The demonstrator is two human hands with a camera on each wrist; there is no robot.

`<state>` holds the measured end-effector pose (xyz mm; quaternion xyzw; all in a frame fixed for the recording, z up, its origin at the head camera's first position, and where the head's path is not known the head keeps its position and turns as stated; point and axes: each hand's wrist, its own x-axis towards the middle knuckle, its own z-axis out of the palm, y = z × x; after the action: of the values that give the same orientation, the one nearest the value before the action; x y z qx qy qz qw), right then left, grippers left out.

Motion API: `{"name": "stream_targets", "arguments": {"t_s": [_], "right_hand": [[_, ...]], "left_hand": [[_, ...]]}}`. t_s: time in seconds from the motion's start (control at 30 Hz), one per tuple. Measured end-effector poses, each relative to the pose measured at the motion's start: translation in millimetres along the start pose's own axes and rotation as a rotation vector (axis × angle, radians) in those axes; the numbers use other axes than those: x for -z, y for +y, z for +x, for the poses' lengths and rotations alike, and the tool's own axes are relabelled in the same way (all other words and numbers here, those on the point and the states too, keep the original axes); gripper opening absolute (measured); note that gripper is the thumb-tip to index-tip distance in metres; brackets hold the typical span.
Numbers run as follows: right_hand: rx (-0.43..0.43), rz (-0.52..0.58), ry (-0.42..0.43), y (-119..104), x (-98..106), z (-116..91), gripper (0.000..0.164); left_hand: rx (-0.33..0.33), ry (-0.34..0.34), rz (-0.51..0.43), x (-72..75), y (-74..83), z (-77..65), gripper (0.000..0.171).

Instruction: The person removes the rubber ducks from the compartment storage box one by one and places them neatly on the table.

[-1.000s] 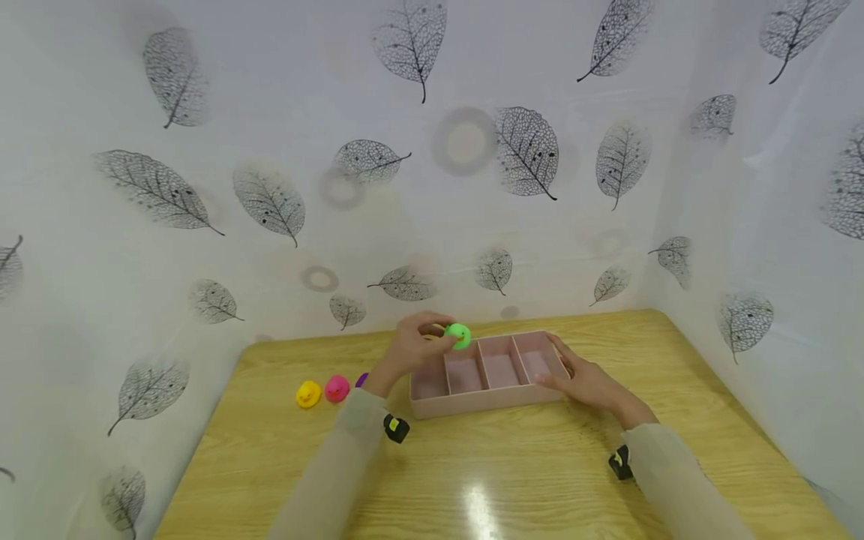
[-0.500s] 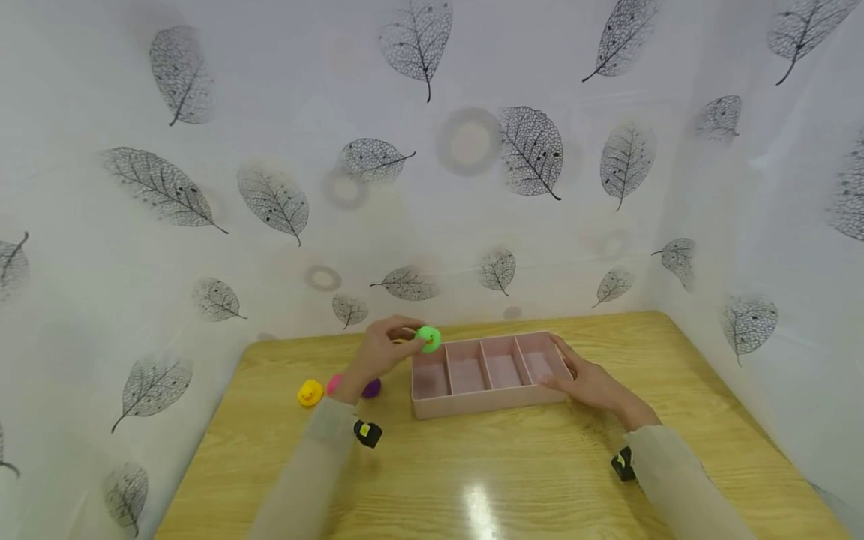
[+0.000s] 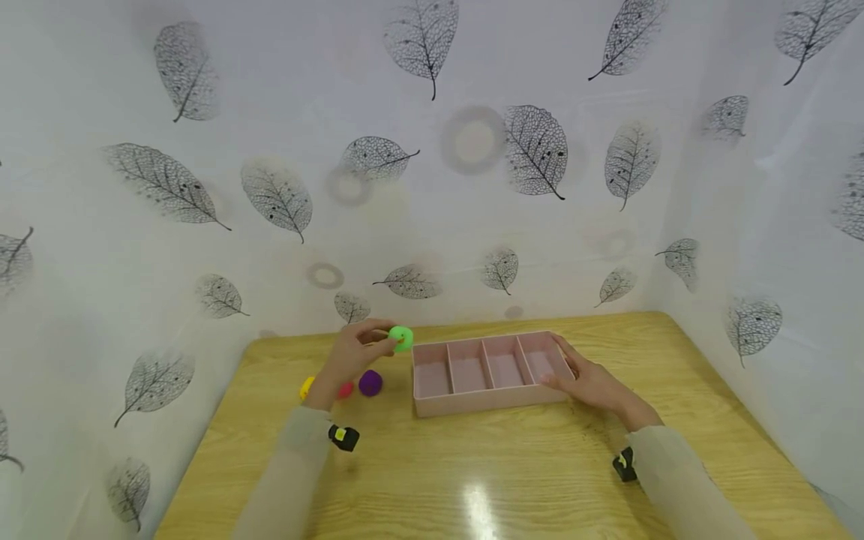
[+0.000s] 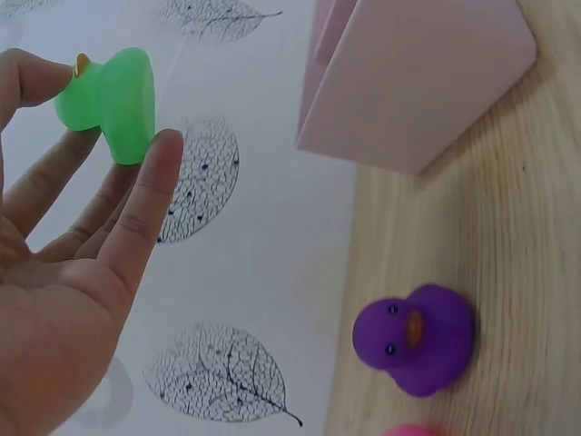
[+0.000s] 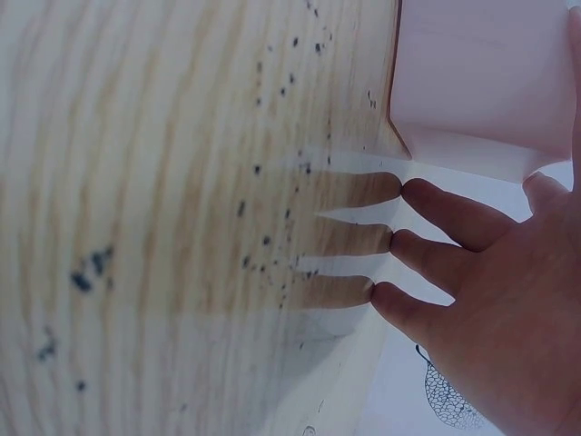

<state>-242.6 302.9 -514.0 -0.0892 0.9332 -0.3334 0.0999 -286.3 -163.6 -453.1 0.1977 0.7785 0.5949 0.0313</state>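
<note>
Between thumb and fingertips, my left hand point(image 3: 347, 356) pinches a green rubber duck point(image 3: 402, 337) in the air, just left of the pink box point(image 3: 472, 403). The left wrist view shows the duck point(image 4: 127, 104) side-on, thumb at its head and fingers at its base. My right hand point(image 3: 597, 384) holds the right end of the box, thumb at the front wall and index finger at the back corner. Its other fingers point(image 5: 427, 259) touch the table in the right wrist view. A purple rubber duck point(image 3: 370, 383) sits on the table below my left hand.
A pink duck point(image 3: 346, 390) and a yellow duck point(image 3: 307, 387) lie left of the purple one, partly hidden by my left wrist. The box's several compartments hold nothing visible. A leaf-patterned curtain point(image 3: 459, 225) stands behind the wooden table point(image 3: 513, 472).
My left hand has carried the green duck leftward from above the box to beside it. The purple duck is now uncovered, while the yellow and pink ones are partly covered. My right hand stays put.
</note>
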Motion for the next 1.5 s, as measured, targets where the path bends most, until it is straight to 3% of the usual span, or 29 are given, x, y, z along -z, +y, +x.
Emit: {"name": "stream_targets", "arguments": {"t_s": [0.47, 0.83, 1.0, 1.1, 1.5], "right_hand": [[0.005, 0.000, -0.003, 3.4, -0.3, 1.1, 0.097], [-0.014, 0.013, -0.013, 5.4, -0.5, 0.9, 0.097], [-0.012, 0.018, -0.013, 5.7, -0.5, 1.1, 0.096], [-0.010, 0.016, -0.014, 5.2, -0.2, 0.8, 0.096], [0.035, -0.005, 0.006, 3.8, -0.5, -0.3, 0.095]], "left_hand": [[0.028, 0.049, -0.022, 38.3, -11.9, -22.9, 0.040], [0.054, 0.091, 0.078, 67.0, -23.0, -41.9, 0.041], [0.098, 0.101, 0.107, 79.6, -30.1, -52.8, 0.043], [0.126, 0.125, 0.107, 86.2, -35.3, -59.8, 0.045], [0.133, 0.209, 0.067, 104.4, -49.6, -78.4, 0.045]]}}
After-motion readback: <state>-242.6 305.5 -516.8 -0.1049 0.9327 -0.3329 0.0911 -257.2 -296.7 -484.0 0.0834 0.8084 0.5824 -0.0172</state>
